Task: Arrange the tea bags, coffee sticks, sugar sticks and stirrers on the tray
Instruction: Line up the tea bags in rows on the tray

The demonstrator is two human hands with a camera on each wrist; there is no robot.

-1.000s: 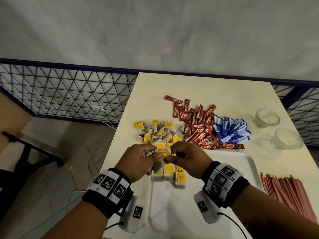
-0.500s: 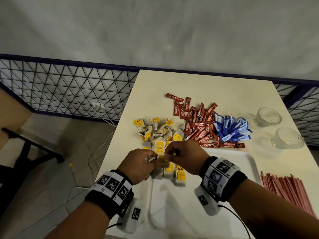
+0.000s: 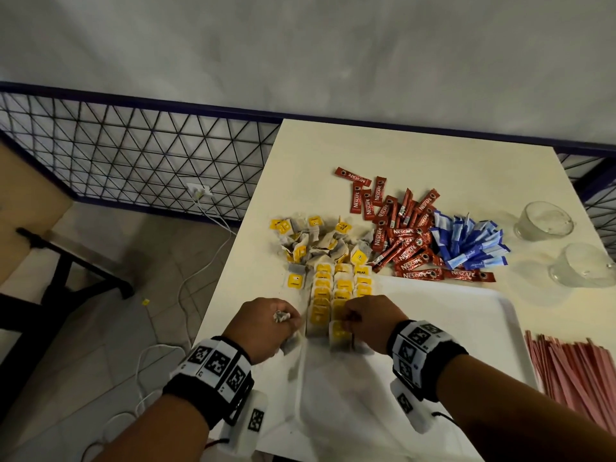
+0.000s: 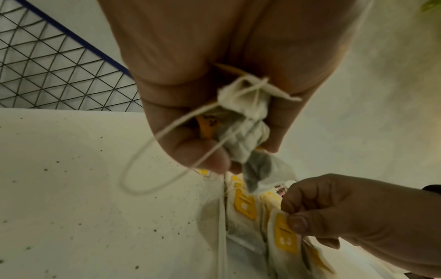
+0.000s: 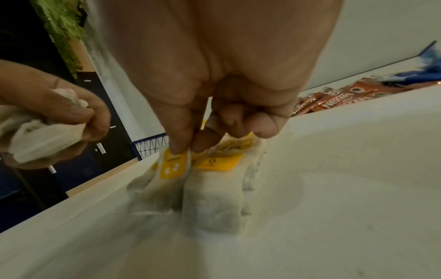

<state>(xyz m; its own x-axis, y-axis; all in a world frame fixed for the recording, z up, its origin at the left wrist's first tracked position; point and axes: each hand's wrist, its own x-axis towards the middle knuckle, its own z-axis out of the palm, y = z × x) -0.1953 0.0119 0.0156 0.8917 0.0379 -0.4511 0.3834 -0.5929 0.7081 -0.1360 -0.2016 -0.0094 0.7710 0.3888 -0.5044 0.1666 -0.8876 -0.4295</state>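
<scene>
At six o'clock the right hand (image 3: 368, 323) is pinching a yellow-tagged paper tea bag (image 5: 173, 166) onto the white plastic tray (image 3: 466, 328); the left hand (image 3: 266, 325) is clenching a spare bunch of bags (image 4: 245, 132). Three rows are forming. Toward twelve, loose tea bags (image 3: 316, 243), red coffee sticks (image 3: 400, 241), blue sugar sticks (image 3: 470, 243) are waiting on the surface; pink stirrers (image 3: 576, 371) at three.

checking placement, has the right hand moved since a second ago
Yes. The right hand dropped toward the person, from over the loose tea bag pile onto the tray.
</scene>
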